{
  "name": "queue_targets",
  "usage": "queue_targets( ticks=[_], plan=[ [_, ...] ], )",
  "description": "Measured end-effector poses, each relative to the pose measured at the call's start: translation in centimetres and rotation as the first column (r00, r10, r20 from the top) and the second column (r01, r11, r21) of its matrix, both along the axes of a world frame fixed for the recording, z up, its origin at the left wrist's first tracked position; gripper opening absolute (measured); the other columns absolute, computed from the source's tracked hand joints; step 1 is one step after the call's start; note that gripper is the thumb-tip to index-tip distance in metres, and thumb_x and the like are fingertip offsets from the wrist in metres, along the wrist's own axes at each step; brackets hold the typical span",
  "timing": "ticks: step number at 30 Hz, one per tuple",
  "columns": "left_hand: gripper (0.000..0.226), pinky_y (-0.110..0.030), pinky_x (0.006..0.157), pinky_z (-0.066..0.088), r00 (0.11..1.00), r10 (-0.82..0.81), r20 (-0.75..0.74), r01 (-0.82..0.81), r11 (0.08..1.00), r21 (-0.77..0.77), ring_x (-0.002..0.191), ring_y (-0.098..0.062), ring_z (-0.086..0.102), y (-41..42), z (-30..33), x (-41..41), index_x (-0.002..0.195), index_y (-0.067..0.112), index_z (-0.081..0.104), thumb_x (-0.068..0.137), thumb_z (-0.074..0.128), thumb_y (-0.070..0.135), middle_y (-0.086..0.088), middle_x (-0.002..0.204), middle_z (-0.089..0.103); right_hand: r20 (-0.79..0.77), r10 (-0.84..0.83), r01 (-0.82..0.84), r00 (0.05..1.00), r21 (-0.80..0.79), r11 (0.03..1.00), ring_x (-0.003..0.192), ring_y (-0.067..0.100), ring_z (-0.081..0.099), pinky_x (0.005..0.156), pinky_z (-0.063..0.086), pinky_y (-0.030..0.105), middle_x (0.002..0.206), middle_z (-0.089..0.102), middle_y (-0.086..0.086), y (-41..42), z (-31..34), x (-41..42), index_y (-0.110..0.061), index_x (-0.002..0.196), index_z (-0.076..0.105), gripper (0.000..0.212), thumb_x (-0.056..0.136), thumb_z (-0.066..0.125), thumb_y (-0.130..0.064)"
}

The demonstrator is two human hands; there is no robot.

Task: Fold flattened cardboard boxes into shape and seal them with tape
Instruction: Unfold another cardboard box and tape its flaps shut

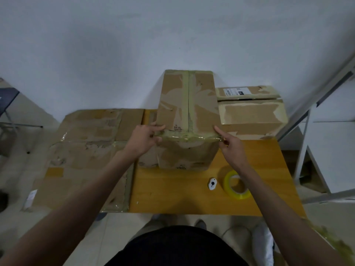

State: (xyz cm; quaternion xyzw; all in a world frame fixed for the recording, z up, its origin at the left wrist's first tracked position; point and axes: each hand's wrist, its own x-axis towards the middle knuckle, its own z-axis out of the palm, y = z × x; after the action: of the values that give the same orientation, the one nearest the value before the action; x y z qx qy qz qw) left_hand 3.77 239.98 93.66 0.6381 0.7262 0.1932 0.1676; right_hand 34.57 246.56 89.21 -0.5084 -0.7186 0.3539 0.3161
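The taped box (187, 120) stands at the table's (172, 191) twelve o'clock side. The left hand (143, 138) pinches its near left corner, at nine o'clock (thumb on top, fingers curled below). The right hand (231, 145) touches the three o'clock corner, forefinger straight, other fingers curled; tape roll (237, 184) lies nearby.

This looked like a plain back room or small packing area in an office or storeroom. A bare white wall (115, 45) stood behind a small wooden bench (182, 192) that carried worn, retaped cardboard boxes (187, 104), a roll of yellowish tape (237, 184) and a small white cutter (212, 183). Flattened cardboard (86, 150) lay spread beside the bench. The floor (23, 169) was pale tile, and a white metal-framed table (330, 135) stood at the right.
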Motion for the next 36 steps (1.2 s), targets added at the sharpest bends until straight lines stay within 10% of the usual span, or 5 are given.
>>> queue_targets(
  ticks=[6,10,19,24,36],
  plan=[
    [0.038,-0.031,0.107,0.044,0.998,-0.056,0.023,0.055,0.998,0.041,0.123,-0.015,0.06,0.4,4.5,0.0,0.122,0.03,0.068,0.086,0.075,0.021,-0.005,0.134,0.061,-0.047,-0.069,0.071,0.997,0.039,0.997,0.047,0.005,0.047,0.047,0.034,0.01,0.085,0.059,-0.014,-0.8,2.4,0.2,-0.026,0.139,0.056,0.05,0.097,0.052,0.002],
    [0.034,-0.022,0.104,0.043,0.995,-0.091,0.046,0.087,0.992,0.091,0.114,-0.017,0.065,1.0,7.7,-1.3,0.119,0.026,0.072,0.086,0.076,0.019,-0.002,0.124,0.068,-0.06,-0.138,0.142,0.989,0.068,0.988,0.084,0.001,0.064,0.068,0.045,0.006,0.127,0.066,-0.008,-1.5,5.3,-1.0,-0.028,0.136,0.06,0.044,0.099,0.054,-0.006],
    [0.032,-0.019,0.103,0.038,0.973,-0.229,0.04,0.223,0.967,0.121,0.117,-0.01,0.06,2.2,12.5,-9.0,0.119,0.016,0.074,0.088,0.072,0.006,0.001,0.121,0.07,-0.028,-0.213,0.212,0.977,0.268,0.94,0.054,-0.003,0.055,0.045,0.034,0.008,0.064,0.054,-0.021,-6.0,10.8,-7.6,-0.021,0.13,0.065,0.036,0.097,0.062,-0.011],
    [0.036,-0.022,0.102,0.038,0.963,-0.267,0.043,0.263,0.962,0.073,0.118,-0.012,0.057,2.1,11.8,-15.4,0.119,0.015,0.07,0.091,0.062,-0.005,0.008,0.124,0.064,0.032,-0.253,0.232,0.967,0.3,0.925,0.079,0.005,0.067,0.061,0.037,-0.007,0.117,0.072,0.002,-10.0,11.4,-14.3,-0.026,0.123,0.07,0.036,0.088,0.074,-0.019],
    [0.069,-0.043,0.1,0.046,0.986,-0.155,0.067,0.164,0.973,-0.165,0.125,-0.033,0.052,-3.8,0.5,-23.1,0.144,0.018,0.042,0.083,0.046,-0.014,-0.01,0.143,0.05,0.232,-0.106,0.092,0.967,0.071,0.993,0.068,0.0,0.066,0.071,0.053,0.007,0.101,0.077,-0.003,-16.1,2.7,-25.6,-0.021,0.112,0.076,0.025,0.089,0.071,-0.01]
  ],
)
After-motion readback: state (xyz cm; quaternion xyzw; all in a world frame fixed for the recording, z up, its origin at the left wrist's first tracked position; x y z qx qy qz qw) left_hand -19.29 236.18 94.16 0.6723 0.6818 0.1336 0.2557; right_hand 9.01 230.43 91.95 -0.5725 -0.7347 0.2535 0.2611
